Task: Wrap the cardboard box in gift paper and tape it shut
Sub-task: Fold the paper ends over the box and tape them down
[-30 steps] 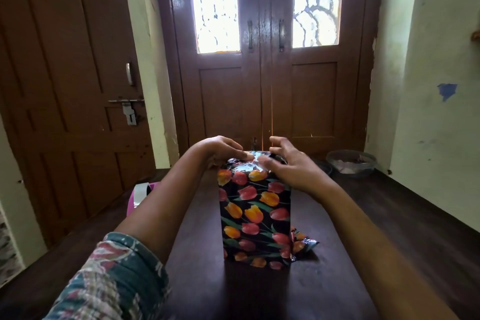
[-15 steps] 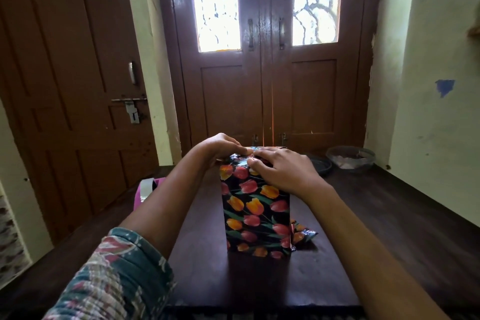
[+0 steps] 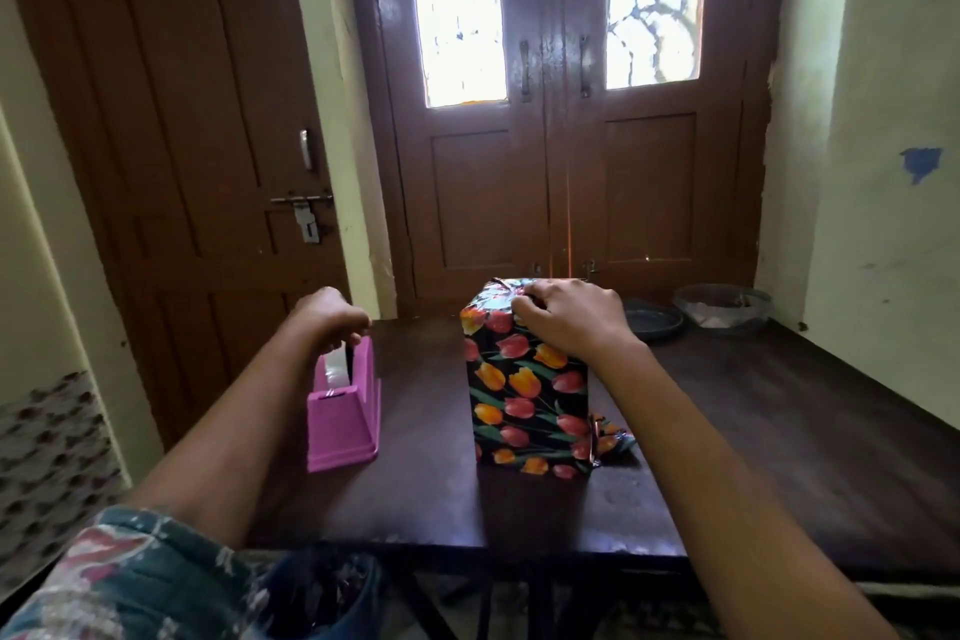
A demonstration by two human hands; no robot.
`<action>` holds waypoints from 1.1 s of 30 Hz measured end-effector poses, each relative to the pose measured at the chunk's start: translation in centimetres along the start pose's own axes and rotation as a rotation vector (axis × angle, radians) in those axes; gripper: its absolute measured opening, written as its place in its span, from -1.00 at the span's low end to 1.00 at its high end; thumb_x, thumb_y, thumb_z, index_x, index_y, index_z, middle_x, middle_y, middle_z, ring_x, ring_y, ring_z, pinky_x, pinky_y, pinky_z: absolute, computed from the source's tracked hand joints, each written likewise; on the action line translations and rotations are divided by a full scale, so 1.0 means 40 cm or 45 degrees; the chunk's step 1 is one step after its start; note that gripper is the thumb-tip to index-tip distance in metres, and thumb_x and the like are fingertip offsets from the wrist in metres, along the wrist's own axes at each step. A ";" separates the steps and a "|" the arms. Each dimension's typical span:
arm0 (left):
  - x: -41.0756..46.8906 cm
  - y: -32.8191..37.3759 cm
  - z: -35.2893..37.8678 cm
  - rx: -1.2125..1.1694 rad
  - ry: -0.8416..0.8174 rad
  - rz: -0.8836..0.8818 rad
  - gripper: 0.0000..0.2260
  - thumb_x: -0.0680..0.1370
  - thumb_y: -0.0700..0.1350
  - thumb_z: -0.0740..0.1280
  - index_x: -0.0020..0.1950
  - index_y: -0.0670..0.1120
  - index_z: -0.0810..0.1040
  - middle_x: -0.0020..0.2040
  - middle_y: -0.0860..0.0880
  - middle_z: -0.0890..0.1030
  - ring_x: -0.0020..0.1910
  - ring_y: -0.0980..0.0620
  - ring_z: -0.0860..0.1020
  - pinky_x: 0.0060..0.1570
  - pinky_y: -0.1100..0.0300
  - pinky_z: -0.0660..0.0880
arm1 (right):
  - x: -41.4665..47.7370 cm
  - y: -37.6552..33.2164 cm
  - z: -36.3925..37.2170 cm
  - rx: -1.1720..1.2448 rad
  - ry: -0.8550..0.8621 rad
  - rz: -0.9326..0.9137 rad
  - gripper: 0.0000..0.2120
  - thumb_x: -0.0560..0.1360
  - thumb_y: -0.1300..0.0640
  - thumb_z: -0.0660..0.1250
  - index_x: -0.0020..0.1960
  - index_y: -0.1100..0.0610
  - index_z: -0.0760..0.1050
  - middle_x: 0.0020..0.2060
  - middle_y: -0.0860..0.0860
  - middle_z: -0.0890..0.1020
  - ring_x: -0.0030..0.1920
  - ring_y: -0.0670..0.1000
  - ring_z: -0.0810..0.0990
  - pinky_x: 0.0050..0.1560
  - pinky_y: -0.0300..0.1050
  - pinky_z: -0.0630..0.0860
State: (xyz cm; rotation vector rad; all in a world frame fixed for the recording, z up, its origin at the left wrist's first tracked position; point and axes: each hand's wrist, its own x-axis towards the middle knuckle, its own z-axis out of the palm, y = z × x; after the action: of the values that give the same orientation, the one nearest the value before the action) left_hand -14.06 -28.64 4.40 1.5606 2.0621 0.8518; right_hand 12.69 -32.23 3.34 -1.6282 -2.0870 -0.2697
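1. Head view, risks: the box (image 3: 524,395) stands upright near the middle of the table (image 3: 779,431), already covered in tulip-print gift paper (image 3: 496,299), with the top folds gathered but, as far as I can see, not yet taped.
   - If the right hand (image 3: 566,314) eases off, the glossy folds will likely spring open.
   - The tape dispenser (image 3: 343,411) sits loose just left of the box. A one-handed pull could drag or tip it instead of feeding tape (image 3: 336,372).
   - A long strip may curl and stick to itself before reaching the box.
   - The tall box could topple under a sideways push.
   - Crumpled paper (image 3: 610,439) sticks out at the bottom right corner, so that end looks untidy.

2. Head view, hand poses: the right arm reaches forward, wrist over the box's near top edge, and its bent fingers clamp the folded paper down on top.
   - The left hand (image 3: 327,317) hangs over the dispenser, fingers curled down onto the tape roll, apparently pinching the free end. The end itself is hidden.
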 end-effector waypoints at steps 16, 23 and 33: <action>-0.071 -0.099 0.028 -0.467 -0.108 -0.528 -0.58 0.63 0.01 0.13 0.32 -0.29 0.37 0.03 -0.24 0.49 0.22 -0.16 0.48 0.10 -0.01 0.50 | -0.008 -0.004 0.019 0.089 0.125 0.033 -0.54 0.57 -0.17 0.04 0.29 0.06 0.47 0.20 0.06 0.57 0.17 0.09 0.52 -0.09 -0.14 0.34; -0.079 -0.091 0.056 -0.749 0.032 -0.528 -0.62 0.62 -0.04 0.14 0.37 -0.22 0.34 0.27 -0.23 0.45 0.24 -0.24 0.45 0.17 -0.26 0.43 | -0.009 -0.002 0.026 0.110 0.167 0.036 -0.57 0.56 -0.15 0.07 0.22 0.08 0.51 0.13 0.07 0.60 0.11 0.09 0.54 -0.11 -0.14 0.37; -0.119 -0.179 0.128 -1.097 0.391 -0.356 -0.89 0.54 -0.15 0.31 -0.04 -0.20 0.50 -0.12 -0.11 0.55 -0.20 -0.01 0.50 -0.21 0.07 0.49 | -0.011 -0.003 0.028 0.123 0.177 0.043 -0.56 0.56 -0.16 0.07 0.23 0.09 0.50 0.14 0.07 0.60 0.11 0.10 0.54 -0.10 -0.13 0.38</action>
State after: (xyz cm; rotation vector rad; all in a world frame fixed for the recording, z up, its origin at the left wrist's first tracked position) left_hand -14.40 -33.38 -4.41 0.6916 1.6509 1.6426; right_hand 12.39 -32.14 2.17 -1.5418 -1.9369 -0.2593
